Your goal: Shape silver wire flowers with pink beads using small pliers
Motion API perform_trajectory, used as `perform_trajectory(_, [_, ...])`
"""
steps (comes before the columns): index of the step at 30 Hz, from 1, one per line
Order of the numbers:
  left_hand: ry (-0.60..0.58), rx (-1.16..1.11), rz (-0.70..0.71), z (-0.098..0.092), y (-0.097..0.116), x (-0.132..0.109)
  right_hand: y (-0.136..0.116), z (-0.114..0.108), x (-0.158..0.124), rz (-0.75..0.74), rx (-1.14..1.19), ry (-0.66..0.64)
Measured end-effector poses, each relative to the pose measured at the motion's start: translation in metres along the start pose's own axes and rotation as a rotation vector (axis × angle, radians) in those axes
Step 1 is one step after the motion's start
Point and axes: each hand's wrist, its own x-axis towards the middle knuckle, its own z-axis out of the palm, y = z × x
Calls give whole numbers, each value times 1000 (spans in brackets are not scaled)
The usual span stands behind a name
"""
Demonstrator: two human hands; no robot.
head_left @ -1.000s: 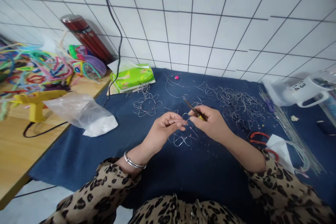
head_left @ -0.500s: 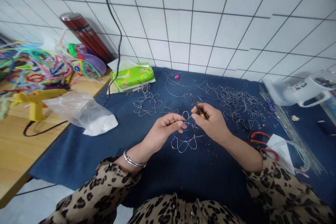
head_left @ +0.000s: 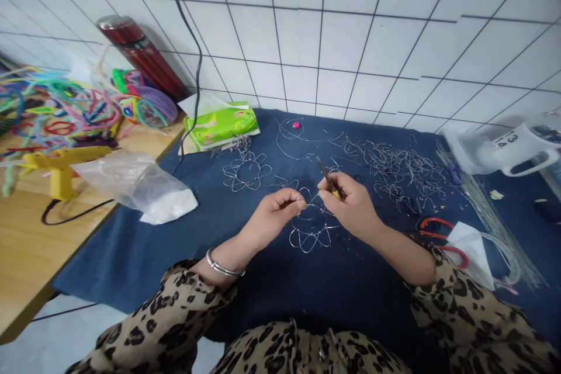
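My left hand pinches the upper left side of a flower-shaped wire ring, with looped petals and small pink beads. Closed around a pair of pliers with dark jaws and a yellow handle is my right hand; the jaws point up and away from the wire. My right fingertips are close to the ring's upper right side; whether they touch the wire is too fine to tell. Another beaded wire flower lies flat on the dark blue cloth, up and left of my hands.
Tangled wire pieces lie at the right, near red-handled scissors, straight wires and a white jug. On the left are a tissue pack, a plastic bag, a yellow glue gun, pipe cleaners and a red flask.
My left fingers have closed more tightly on the wire flower, which has shifted and turned slightly. The pliers remain in my right hand, almost unmoved.
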Motion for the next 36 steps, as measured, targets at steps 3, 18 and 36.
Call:
perform_trajectory(3, [-36,129,59,-4,2,0,2,1,1,7,9,0])
perform_trajectory(18, [-49,-46,-72,-3,-1,1,10,3,3,-20,14,40])
perform_trajectory(36, [6,117,-41,-1,1,2,15,2,5,-12,39,-23])
